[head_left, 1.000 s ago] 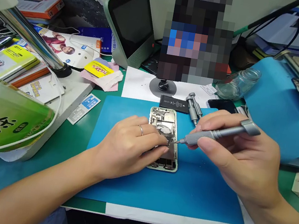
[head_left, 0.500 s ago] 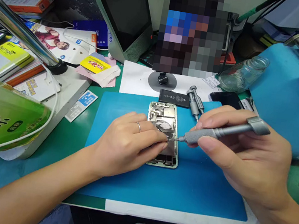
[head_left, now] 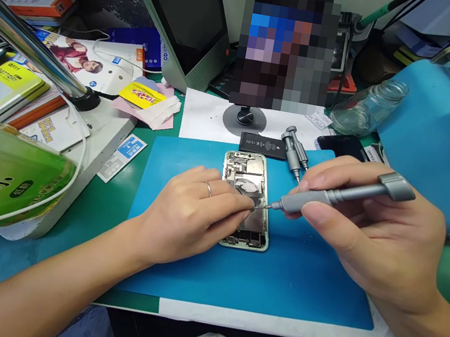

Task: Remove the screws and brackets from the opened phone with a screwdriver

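Observation:
An opened phone [head_left: 256, 168] with its inner parts bare lies on the blue mat [head_left: 193, 154]. My left hand [head_left: 196, 210] reaches over it from the left and covers part of its middle. Its thumb and index finger are pinched together just above the phone; whatever sits between them is too small to make out. In my right hand [head_left: 373, 233] is a grey screwdriver [head_left: 308, 201], tilted, with its tip close to the left fingertips. Beyond the phone lie a black battery [head_left: 262, 146] and two more grey screwdrivers [head_left: 294, 154].
A glass jar [head_left: 366, 109] and a dark phone [head_left: 343, 146] stand behind my right hand. At the left are a green container [head_left: 3, 177], a metal lamp pole [head_left: 38, 45] and boxes [head_left: 1, 88]. A screen device [head_left: 186, 12] stands at the back.
My right hand and the screwdriver have shifted slightly right and upward in view. My left hand keeps its pinch in nearly the same spot over the phone.

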A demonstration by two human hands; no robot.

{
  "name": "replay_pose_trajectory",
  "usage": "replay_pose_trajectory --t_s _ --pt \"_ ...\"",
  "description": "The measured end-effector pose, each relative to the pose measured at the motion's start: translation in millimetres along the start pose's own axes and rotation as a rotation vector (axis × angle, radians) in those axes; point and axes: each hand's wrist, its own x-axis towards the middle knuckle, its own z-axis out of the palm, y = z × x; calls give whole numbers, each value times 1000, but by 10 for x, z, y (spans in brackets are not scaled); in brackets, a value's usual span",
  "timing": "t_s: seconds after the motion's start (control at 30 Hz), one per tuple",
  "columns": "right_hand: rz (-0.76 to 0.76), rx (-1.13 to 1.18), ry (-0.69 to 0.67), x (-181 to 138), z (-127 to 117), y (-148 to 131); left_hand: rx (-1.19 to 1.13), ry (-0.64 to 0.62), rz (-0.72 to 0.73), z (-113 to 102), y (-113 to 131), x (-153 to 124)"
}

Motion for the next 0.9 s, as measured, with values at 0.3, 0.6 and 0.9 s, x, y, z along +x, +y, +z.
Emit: replay_pose_trajectory --t_s 0.3,0.6,0.9 --pt "15 -26 14 -34 -7 18 -19 16 -8 4 -4 -17" --pt "27 -26 17 -42 -8 26 -12 21 -30 -12 9 -18" --pt "28 -43 9 -40 5 0 -54 5 -97 -19 43 -7"
